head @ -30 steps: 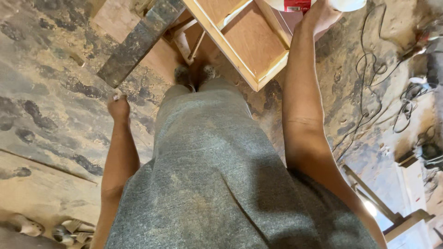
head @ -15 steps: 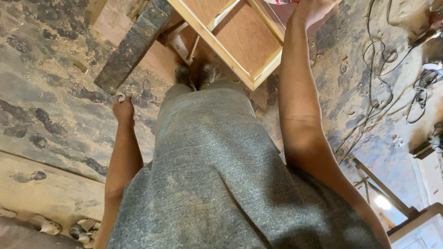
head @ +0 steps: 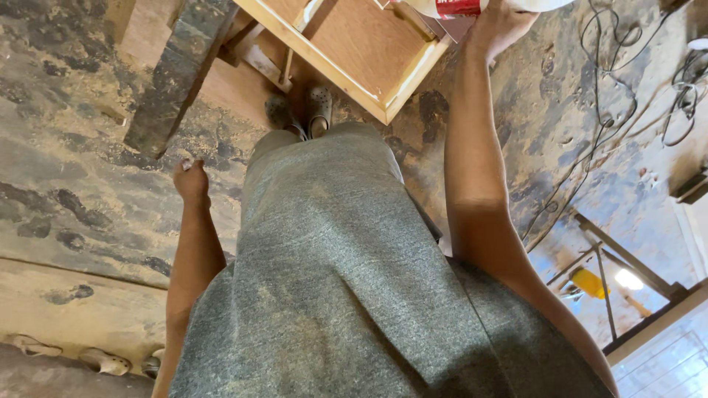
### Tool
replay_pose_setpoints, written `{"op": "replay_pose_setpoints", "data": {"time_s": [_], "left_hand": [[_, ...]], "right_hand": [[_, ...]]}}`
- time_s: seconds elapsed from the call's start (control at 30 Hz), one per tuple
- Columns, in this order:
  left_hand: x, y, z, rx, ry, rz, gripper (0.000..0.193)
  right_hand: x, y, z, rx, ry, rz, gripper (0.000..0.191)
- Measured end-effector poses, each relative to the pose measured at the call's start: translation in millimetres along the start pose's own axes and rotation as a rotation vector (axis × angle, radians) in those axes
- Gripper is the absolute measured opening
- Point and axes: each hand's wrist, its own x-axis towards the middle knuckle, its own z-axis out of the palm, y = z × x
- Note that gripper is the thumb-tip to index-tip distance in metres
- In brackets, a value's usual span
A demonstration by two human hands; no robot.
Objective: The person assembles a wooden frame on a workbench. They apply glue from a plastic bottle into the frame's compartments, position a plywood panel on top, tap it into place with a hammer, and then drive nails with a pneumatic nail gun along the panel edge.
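Seen from above, a grey shirt [head: 346,280] fills the lower middle of the frame. At left centre the left hand [head: 191,179] hangs closed in a loose fist, holding nothing, above the dusty floor [head: 66,199]. Past the shoes [head: 302,110], a wooden frame [head: 354,51] lies at top centre. At the top right edge the right hand [head: 498,26] grips a white container [head: 472,7] beside the frame.
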Motion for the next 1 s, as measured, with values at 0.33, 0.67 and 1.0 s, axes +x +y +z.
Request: {"op": "replay_pose_setpoints", "data": {"time_s": [0.33, 0.67, 1.0], "left_hand": [[2, 16, 8, -0.001, -0.061, -0.021, 0.048], [-1, 38, 22, 0.084, -0.033, 0.047, 0.048], [-4, 30, 17, 0.037, -0.022, 0.039, 0.047]], "right_hand": [[-6, -55, -63, -0.008, 0.008, 0.315, 0.102], [-2, -72, -84, 0.191, 0.002, 0.346, 0.105], [-16, -28, -29, 0.011, 0.038, 0.368, 0.083]]}}
